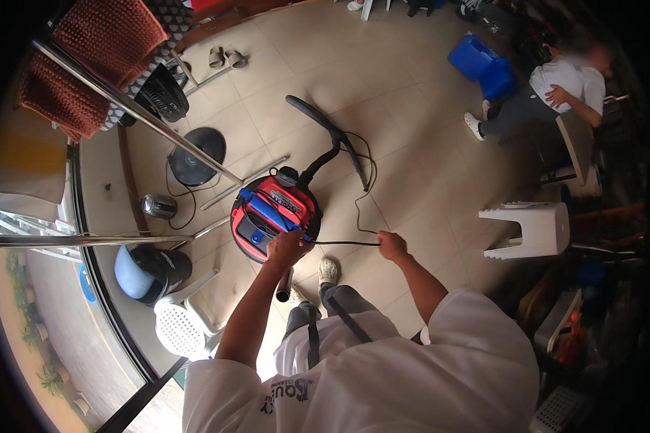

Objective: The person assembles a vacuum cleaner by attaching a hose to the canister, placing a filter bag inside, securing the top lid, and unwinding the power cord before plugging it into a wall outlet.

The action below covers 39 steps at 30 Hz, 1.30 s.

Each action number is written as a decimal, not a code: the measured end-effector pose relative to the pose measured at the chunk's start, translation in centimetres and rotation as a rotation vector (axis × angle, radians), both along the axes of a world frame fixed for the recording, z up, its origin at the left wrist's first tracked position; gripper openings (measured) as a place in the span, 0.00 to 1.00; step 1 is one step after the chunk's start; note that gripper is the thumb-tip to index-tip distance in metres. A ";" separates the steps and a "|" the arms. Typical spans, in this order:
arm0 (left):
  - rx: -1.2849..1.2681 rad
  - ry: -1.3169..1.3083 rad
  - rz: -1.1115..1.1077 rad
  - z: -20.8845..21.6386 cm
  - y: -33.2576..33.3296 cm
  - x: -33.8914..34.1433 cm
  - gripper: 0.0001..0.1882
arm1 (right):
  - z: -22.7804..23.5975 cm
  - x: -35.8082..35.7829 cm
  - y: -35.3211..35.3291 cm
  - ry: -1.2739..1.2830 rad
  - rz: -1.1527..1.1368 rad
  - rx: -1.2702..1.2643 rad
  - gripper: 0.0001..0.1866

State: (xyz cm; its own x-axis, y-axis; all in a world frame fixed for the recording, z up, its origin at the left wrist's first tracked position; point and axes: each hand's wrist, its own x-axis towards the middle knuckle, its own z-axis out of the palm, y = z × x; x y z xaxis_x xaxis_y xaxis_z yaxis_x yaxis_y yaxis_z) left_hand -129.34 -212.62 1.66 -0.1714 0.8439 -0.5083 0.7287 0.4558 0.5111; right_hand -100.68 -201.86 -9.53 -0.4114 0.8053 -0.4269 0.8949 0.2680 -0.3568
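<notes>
A round red, blue and black vacuum cleaner [308, 208] stands on the floor just ahead of my feet. From it a black hose [322, 160] curves away toward a long black floor nozzle [313, 112]. My left hand [287, 249] is closed at the vacuum's near edge, where a thin black cord [345, 243] enters its grip. To the right, my right hand [393, 247] grips the same cord, stretched nearly straight between both hands. Beyond that hand the cord loops loosely past the nozzle. A metal tube [285, 286] lies below my left hand, partly hidden.
A metal-framed rack [144, 117] with hanging cloths rises at the left. Near it are a black round base [197, 156], a metal cylinder [159, 206], a black bin [173, 266] and a white chair [180, 330]. On the right are a white stool [533, 229] and a seated person [556, 90].
</notes>
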 end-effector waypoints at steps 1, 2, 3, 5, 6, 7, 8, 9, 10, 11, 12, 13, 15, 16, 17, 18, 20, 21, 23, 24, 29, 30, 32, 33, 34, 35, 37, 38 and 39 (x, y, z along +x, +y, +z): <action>0.009 -0.021 0.029 0.2 -0.1 -0.4 0.13 | -0.9 3.2 0.5 -0.038 -0.042 0.074 0.02; 0.029 0.017 0.030 0.1 -0.3 -0.8 0.14 | -1.3 6.2 1.3 -0.057 -0.121 0.107 0.02; 0.044 0.059 0.043 -0.2 -0.9 -1.3 0.15 | -0.3 8.1 1.9 -0.137 -0.153 0.157 0.02; 0.039 0.058 0.044 0.1 -1.1 -1.8 0.17 | 1.0 13.4 3.4 -0.215 -0.343 0.271 0.03; 0.049 0.062 0.057 0.0 -1.3 -1.8 0.15 | 2.0 15.3 3.9 -0.215 -0.364 0.413 0.04; 0.064 0.064 0.067 -0.1 -1.4 -1.7 0.14 | 2.8 17.4 4.8 -0.259 -0.378 0.557 0.05; 0.081 0.066 0.077 -0.1 -1.3 -1.6 0.12 | 3.7 20.1 5.6 -0.246 -0.439 0.683 0.05; 0.058 0.064 0.060 0.0 -1.0 -1.4 0.14 | 4.7 22.0 6.4 -0.249 -0.615 0.726 0.04; 0.031 0.068 0.048 0.3 -0.9 -1.4 0.16 | 5.9 22.6 7.1 -0.283 -0.741 0.795 0.03; 0.010 0.065 0.029 0.6 -0.6 -1.2 0.17 | 7.4 23.2 8.5 -0.307 -0.918 0.773 0.06; -0.031 0.093 -0.066 0.6 -0.3 -1.3 0.18 | 8.9 23.5 9.6 0.139 -1.029 0.670 0.09; -0.071 0.121 -0.160 0.6 -0.1 -1.3 0.18 | 10.4 23.8 10.6 0.585 -1.101 0.541 0.11; -0.137 0.279 -0.446 2.1 1.3 -0.3 0.20 | 14.0 22.9 11.7 1.100 -1.066 0.380 0.14; -0.144 0.367 -0.470 3.8 2.4 0.8 0.19 | 16.5 19.0 11.3 1.173 -0.991 0.357 0.14; -0.149 0.455 -0.498 5.4 3.6 2.3 0.18 | 19.1 15.2 10.5 1.244 -0.916 0.338 0.14; 0.159 0.355 -0.443 6.4 4.6 4.1 0.18 | 21.4 11.9 9.6 1.276 -0.818 0.278 0.14; 0.498 -0.042 -0.345 11.1 7.1 9.0 0.23 | 24.0 7.1 7.4 1.402 -0.657 0.140 0.15; 0.760 -0.273 -0.328 10.7 7.7 11.4 0.26 | 24.7 4.3 6.3 1.510 -0.569 0.027 0.16; 0.582 -0.580 -0.171 14.1 8.5 16.8 0.26 | 25.1 3.2 5.5 1.673 -0.503 -0.133 0.16; 0.512 -0.645 -0.098 14.9 8.6 18.2 0.26 | 25.1 2.8 5.3 1.742 -0.514 -0.210 0.16; 0.378 -0.858 -0.150 16.3 8.8 17.8 0.21 | 23.1 6.4 6.7 2.014 -0.918 -0.624 0.07; 0.387 -0.884 -0.139 16.3 8.7 17.3 0.20 | 21.4 7.7 7.6 2.103 -1.115 -0.676 0.06; 0.418 -0.980 -0.124 16.2 8.0 15.2 0.18 | 17.2 10.0 9.6 2.241 -1.537 -0.778 0.06; 0.430 -1.031 -0.126 16.2 7.3 13.9 0.17 | 14.1 12.5 10.6 2.231 -1.636 -0.756 0.05; 0.418 -1.131 0.037 18.0 6.4 12.7 0.16 | 11.0 15.5 11.5 2.222 -1.739 -0.716 0.04; 0.402 -1.260 0.157 20.8 5.7 11.6 0.15 | 5.6 22.6 12.0 2.255 -1.707 -0.555 0.03; 0.727 -1.113 0.201 21.3 4.7 5.6 0.10 | 1.1 28.2 11.4 2.241 -1.887 -0.356 0.04; 0.879 -1.200 0.305 21.0 4.0 2.6 0.12 | 0.5 27.8 10.2 2.200 -2.062 -0.317 0.03; 0.843 -1.264 0.620 22.6 3.0 0.9 0.17 | 0.7 28.6 9.0 2.165 -2.191 -0.267 0.02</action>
